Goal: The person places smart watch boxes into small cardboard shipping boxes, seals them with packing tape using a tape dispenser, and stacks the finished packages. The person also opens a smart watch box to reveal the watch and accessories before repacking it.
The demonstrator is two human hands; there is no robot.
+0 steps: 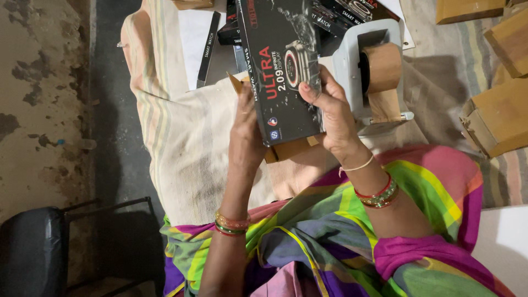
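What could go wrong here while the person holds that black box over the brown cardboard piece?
The black box is pinched only along its edges by the left hand and right hand, so it might slip. The brown cardboard piece beneath looks loosely supported and could bend or drop. The tape dispenser sits right beside the right hand, so a sideways move might knock it.

Dim, soft indoor light, brightest at the lower right; floor at left murky, slight overall blur, no glare.
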